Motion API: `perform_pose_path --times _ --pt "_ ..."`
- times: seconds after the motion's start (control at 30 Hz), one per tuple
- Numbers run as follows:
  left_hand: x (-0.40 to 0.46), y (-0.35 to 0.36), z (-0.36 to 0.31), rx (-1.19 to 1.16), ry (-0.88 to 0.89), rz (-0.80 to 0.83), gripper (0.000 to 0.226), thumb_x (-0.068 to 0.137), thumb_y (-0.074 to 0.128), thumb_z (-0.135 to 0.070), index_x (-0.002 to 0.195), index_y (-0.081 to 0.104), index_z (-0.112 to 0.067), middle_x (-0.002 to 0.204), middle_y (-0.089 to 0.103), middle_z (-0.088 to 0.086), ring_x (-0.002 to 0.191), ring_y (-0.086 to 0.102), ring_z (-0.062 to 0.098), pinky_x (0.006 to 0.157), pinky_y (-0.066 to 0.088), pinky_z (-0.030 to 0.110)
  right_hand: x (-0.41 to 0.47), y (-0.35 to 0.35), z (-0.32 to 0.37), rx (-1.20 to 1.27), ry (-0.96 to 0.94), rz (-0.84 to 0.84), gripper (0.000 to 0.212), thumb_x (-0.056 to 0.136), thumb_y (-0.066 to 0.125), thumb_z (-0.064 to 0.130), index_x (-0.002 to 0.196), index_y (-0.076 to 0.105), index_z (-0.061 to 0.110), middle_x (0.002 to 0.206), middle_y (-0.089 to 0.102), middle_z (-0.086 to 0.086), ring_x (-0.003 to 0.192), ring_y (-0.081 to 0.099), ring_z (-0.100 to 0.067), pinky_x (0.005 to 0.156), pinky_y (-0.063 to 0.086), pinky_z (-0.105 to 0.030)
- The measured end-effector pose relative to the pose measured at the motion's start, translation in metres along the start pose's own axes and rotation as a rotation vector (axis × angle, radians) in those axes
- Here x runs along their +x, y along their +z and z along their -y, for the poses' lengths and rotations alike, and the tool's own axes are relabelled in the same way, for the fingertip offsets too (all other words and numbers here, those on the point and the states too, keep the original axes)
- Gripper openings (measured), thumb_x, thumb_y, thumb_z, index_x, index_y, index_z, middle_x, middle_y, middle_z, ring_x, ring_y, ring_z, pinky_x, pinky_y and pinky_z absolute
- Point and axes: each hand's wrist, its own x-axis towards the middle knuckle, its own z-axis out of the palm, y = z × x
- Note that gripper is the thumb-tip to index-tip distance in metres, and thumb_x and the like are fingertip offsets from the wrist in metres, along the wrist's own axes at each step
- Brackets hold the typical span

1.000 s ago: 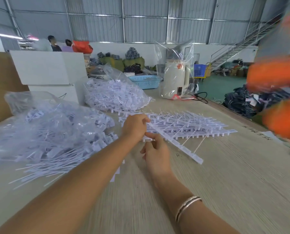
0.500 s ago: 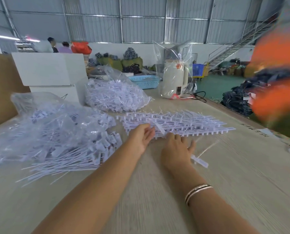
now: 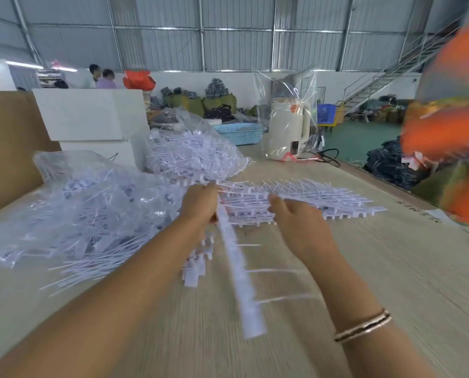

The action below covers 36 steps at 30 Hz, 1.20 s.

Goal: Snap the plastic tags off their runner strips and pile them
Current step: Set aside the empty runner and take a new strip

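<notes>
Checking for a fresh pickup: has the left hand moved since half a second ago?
Yes. The left hand rose off the table, gripping a runner strip.

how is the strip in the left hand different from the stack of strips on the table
The held strip is single, lifted and pointing toward the camera; the stack of strips is many layers lying flat on the table. The left hand grips the held strip's far end; the right hand is at the stack's near edge. Both are white plastic.
</notes>
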Motion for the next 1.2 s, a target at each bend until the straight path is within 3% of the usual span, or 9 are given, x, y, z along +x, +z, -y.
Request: perform_pose_path --times 0.13,0.3,0.47,0.53,0.67,0.77,0.9,1.03,1.2 --pt "-0.001 -0.029 -0.006 0.082 0.031 -0.007 0.03 0.095 0.038 -0.017 0.079 0.063 -0.014 0.071 0.062 0.006 0.038 0.058 0.012 0.058 0.05 0.028 0.005 -0.005 -0.011 0.291 0.071 -0.021 0.043 0.097 0.032 0.051 0.09 0.068 0.028 0.103 0.069 0.0 0.093 0.061 -0.015 0.08 0.042 -0.032" --pt "-0.013 -0.045 -0.002 0.189 0.015 0.046 0.032 0.094 0.04 -0.02 0.076 0.066 -0.013 0.07 0.062 0.011 0.051 0.056 0.022 0.061 0.046 0.029 0.013 0.039 -0.03 0.094 0.017 0.236 0.039 0.1 0.037 0.033 0.126 0.057 0.013 0.133 0.055 -0.007 0.119 0.051 -0.023 0.091 0.035 -0.028" --pt "-0.029 -0.045 0.016 0.235 -0.043 0.086 0.027 0.097 0.038 -0.019 0.101 0.059 -0.004 0.078 0.065 0.015 0.045 0.063 0.018 0.041 0.047 0.021 0.031 0.06 -0.032 0.009 -0.006 -0.073 0.025 0.095 0.043 0.014 0.11 0.063 0.009 0.121 0.059 -0.009 0.109 0.053 -0.024 0.089 0.04 -0.033" --pt "-0.03 -0.048 0.022 0.179 -0.081 0.12 0.03 0.097 0.039 -0.02 0.106 0.061 -0.002 0.093 0.068 0.02 0.052 0.067 0.021 0.046 0.051 0.024 0.042 0.06 -0.026 -0.159 -0.114 -0.178 0.026 0.093 0.045 0.014 0.115 0.06 0.013 0.127 0.051 -0.007 0.116 0.047 -0.026 0.097 0.038 -0.036" --pt "-0.037 -0.051 0.021 0.081 -0.083 0.147 0.031 0.095 0.041 -0.021 0.11 0.061 -0.001 0.097 0.064 0.019 0.051 0.067 0.019 0.047 0.052 0.024 0.063 0.06 -0.015 -0.449 -0.206 0.141 0.041 0.098 0.034 0.026 0.138 0.041 0.019 0.148 0.035 -0.003 0.135 0.031 -0.028 0.11 0.023 -0.047" --pt "-0.044 -0.054 0.019 0.228 0.037 0.121 0.032 0.094 0.038 -0.022 0.097 0.06 0.001 0.086 0.06 0.017 0.05 0.066 0.019 0.047 0.048 0.021 0.072 0.066 -0.014 -0.719 -0.217 0.256 0.049 0.099 0.035 0.026 0.146 0.022 0.027 0.145 0.04 -0.003 0.134 0.037 -0.03 0.109 0.022 -0.054" --pt "-0.05 -0.068 0.012 0.394 0.194 0.051 0.03 0.091 0.038 -0.028 0.086 0.059 -0.006 0.086 0.061 0.018 0.075 0.065 0.034 0.068 0.047 0.035 0.085 0.074 -0.012 -0.727 -0.248 -0.048 0.044 0.098 0.037 0.017 0.139 0.028 0.028 0.124 0.057 -0.01 0.115 0.054 -0.033 0.094 0.039 -0.048" --pt "-0.049 -0.095 0.0 0.184 0.224 0.015 0.033 0.09 0.04 -0.02 0.069 0.064 -0.011 0.049 0.06 0.004 0.042 0.058 0.02 0.045 0.044 0.026 0.1 0.071 -0.029 -0.707 -0.194 0.069 0.067 0.093 0.042 0.009 0.148 0.013 0.035 0.139 0.044 -0.011 0.126 0.041 -0.037 0.102 0.032 -0.052" --pt "-0.034 -0.133 -0.013 0.127 0.202 0.128 0.045 0.088 0.041 -0.015 0.047 0.061 -0.013 0.04 0.047 0.004 0.032 0.044 0.019 0.036 0.035 0.022 0.104 0.069 -0.049 -0.716 -0.362 -0.017 0.068 0.085 0.054 0.004 0.135 0.04 0.047 0.13 0.049 0.002 0.122 0.039 -0.026 0.105 0.021 -0.046"
